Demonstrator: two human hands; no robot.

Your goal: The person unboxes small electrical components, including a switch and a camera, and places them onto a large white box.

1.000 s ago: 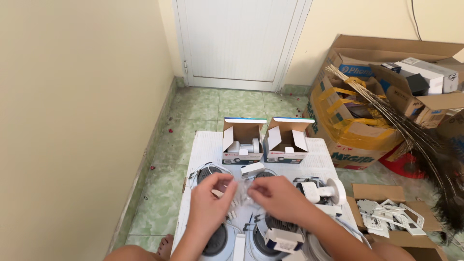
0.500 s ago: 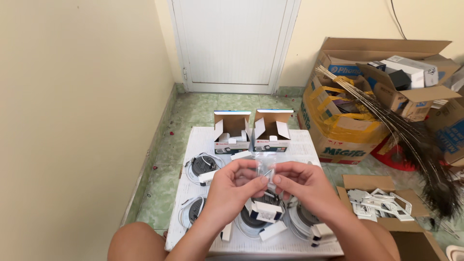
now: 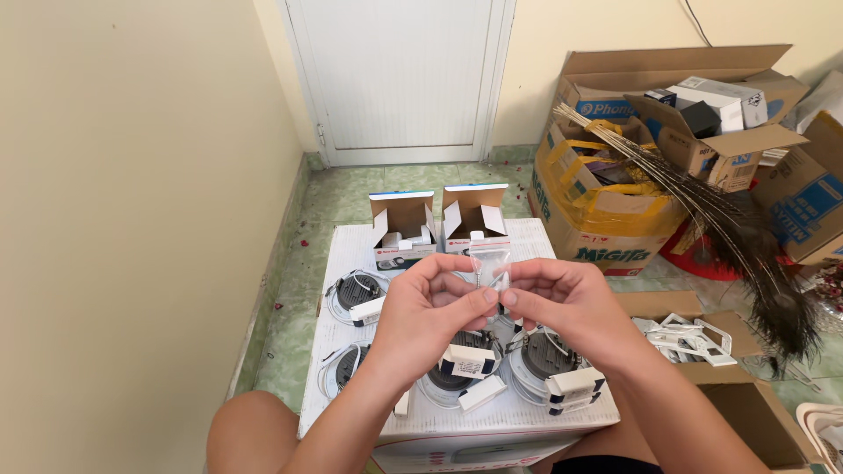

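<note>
Centre of frame: our left hand point(image 3: 430, 307) and right hand point(image 3: 562, 303) meet just above the white box top point(image 3: 351, 395), both pinching a small clear plastic bag point(image 3: 489, 262). Thumb and forefinger tips of each hand are closed on the bag's lower edge, other fingers curled in; the bag stands upright between them with small metal parts visible inside, too small to identify. Below the hands, round recessed light fittings point(image 3: 356, 292) lie on the box top, each with a white driver block point(image 3: 467, 362) on a lead; one more at the lower right of the pile point(image 3: 575, 383). Behind the bag, upper centre, two small open cartons point(image 3: 402, 230) sit side by side at the far edge of the box top. Right of frame: large open cardboard boxes point(image 3: 606, 219) with a bundle of long feathers point(image 3: 720, 228) leaning across them. Lower right: a shallow carton of white brackets point(image 3: 694, 338). White door point(image 3: 399, 75) at top, green tiled floor point(image 3: 290, 307) on the left.
</note>
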